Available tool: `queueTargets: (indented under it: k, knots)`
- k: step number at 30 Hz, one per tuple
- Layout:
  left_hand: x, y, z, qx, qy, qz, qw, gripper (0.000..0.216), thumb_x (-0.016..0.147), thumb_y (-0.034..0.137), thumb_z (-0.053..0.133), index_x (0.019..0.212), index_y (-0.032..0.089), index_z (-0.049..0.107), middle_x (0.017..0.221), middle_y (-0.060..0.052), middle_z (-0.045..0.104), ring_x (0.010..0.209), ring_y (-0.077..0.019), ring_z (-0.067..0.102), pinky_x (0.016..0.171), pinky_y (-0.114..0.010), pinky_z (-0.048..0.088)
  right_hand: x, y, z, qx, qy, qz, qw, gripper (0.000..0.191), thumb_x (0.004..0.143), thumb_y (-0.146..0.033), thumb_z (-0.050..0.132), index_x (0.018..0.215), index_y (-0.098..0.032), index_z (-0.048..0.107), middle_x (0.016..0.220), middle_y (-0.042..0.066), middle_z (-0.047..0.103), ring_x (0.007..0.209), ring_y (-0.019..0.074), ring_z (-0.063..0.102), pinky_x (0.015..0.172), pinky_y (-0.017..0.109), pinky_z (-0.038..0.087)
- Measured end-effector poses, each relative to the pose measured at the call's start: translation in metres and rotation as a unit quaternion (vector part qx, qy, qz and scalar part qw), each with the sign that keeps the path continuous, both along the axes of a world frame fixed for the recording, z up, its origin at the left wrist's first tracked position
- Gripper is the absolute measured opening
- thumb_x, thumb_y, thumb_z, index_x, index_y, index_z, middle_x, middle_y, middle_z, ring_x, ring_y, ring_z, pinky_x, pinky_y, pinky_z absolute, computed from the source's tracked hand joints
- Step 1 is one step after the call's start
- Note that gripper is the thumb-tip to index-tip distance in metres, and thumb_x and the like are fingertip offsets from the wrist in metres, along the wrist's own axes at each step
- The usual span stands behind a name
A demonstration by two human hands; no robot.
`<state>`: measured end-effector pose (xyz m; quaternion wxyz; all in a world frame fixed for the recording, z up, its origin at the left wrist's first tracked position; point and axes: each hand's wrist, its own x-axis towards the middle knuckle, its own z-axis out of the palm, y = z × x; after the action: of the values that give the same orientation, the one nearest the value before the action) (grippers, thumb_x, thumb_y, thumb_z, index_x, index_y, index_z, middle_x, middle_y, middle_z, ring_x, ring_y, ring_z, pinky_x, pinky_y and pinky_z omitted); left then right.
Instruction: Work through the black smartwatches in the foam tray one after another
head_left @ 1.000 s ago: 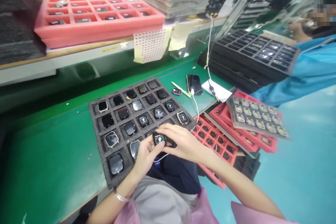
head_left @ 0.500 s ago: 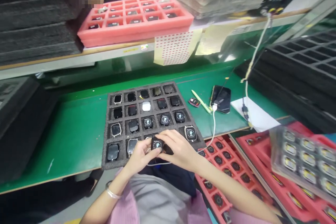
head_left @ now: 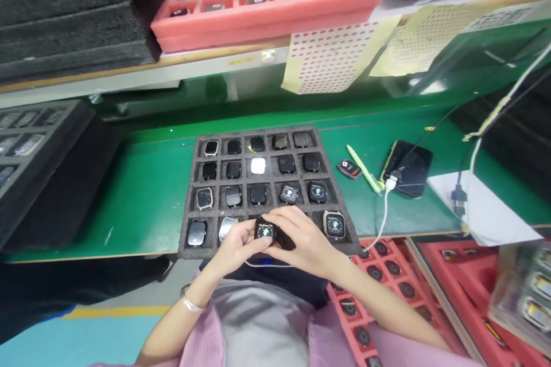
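Together, a left hand (head_left: 236, 246) and a right hand (head_left: 306, 239) grip a black rounded-square smartwatch (head_left: 264, 230) over the near edge of a dark-grey foam tray (head_left: 210, 253), its likely light, stiff, slick-faced body best held by the side rims.

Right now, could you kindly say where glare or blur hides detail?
Head view: one square watch face in the grey foam tray is washed white; head view, right edge: a clear plastic tray looks soft; head view, centre: text on the held black watch is illegible.

Bright scene; one watch screen (head_left: 258, 166) blown white; edges stretched, soft.
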<state>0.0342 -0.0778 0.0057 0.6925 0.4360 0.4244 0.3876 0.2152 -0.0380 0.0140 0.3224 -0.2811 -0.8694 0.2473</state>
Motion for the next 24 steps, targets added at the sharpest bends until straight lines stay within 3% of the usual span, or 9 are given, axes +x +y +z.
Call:
queueTargets:
  k: [6, 12, 15, 17, 20, 24]
  knots:
    - [-0.003, 0.001, -0.002, 0.022, 0.029, -0.042, 0.998, 0.03, 0.08, 0.036, 0.065, 0.097, 0.011, 0.064, 0.083, -0.007, 0.067, 0.077, -0.0198, 0.061, 0.072, -0.029, 0.048, -0.003, -0.016, 0.012, -0.02, -0.02, -0.04, 0.999, 0.039, 0.084, -0.032, 0.066, 0.117, -0.014, 0.054, 0.102, 0.012, 0.061, 0.094, 0.0249, 0.057, 0.084, 0.042, 0.048]
    - [-0.016, -0.001, 0.008, 0.035, 0.002, -0.084, 0.996, 0.038, 0.077, 0.041, 0.069, 0.1, 0.012, 0.064, 0.082, -0.008, 0.07, 0.075, -0.0185, 0.061, 0.073, -0.029, 0.046, 0.03, -0.007, 0.028, -0.098, -0.032, -0.061, 0.993, 0.047, 0.08, -0.034, 0.071, 0.12, -0.016, 0.053, 0.114, 0.012, 0.05, 0.108, 0.0247, 0.052, 0.092, 0.039, 0.046]
    - [-0.031, -0.008, 0.015, 0.022, 0.022, -0.004, 0.999, 0.035, 0.081, 0.042, 0.063, 0.098, 0.011, 0.064, 0.08, -0.01, 0.07, 0.073, -0.0172, 0.061, 0.067, -0.026, 0.046, 0.047, 0.0, 0.027, -0.073, -0.146, -0.092, 0.982, 0.045, 0.081, -0.031, 0.07, 0.12, -0.015, 0.054, 0.108, 0.013, 0.052, 0.102, 0.0269, 0.052, 0.087, 0.043, 0.046]
    - [-0.039, -0.014, 0.017, 0.004, 0.045, 0.04, 0.998, 0.037, 0.082, 0.043, 0.061, 0.099, 0.011, 0.062, 0.083, -0.01, 0.07, 0.054, -0.0103, 0.053, 0.05, -0.021, 0.039, 0.049, -0.001, 0.027, -0.046, -0.217, -0.088, 0.971, 0.046, 0.083, -0.031, 0.068, 0.123, -0.014, 0.053, 0.111, 0.014, 0.053, 0.102, 0.0287, 0.052, 0.086, 0.046, 0.045]
    - [-0.044, -0.019, 0.017, -0.013, 0.066, 0.035, 0.997, 0.04, 0.083, 0.045, 0.059, 0.103, 0.011, 0.06, 0.089, -0.011, 0.069, 0.037, -0.002, 0.03, 0.036, -0.019, 0.023, 0.038, -0.005, 0.033, -0.006, -0.246, -0.056, 0.968, 0.038, 0.088, -0.031, 0.061, 0.122, -0.016, 0.054, 0.114, 0.013, 0.056, 0.103, 0.028, 0.051, 0.087, 0.045, 0.042]
    - [-0.04, -0.022, 0.012, -0.014, 0.08, 0.019, 0.997, 0.039, 0.082, 0.045, 0.06, 0.104, 0.013, 0.058, 0.084, -0.007, 0.067, 0.038, -0.0021, 0.032, 0.036, -0.017, 0.026, 0.0, -0.013, 0.041, 0.046, -0.274, -0.007, 0.961, 0.028, 0.089, -0.026, 0.06, 0.115, -0.015, 0.057, 0.105, 0.01, 0.062, 0.099, 0.0246, 0.052, 0.082, 0.039, 0.041]
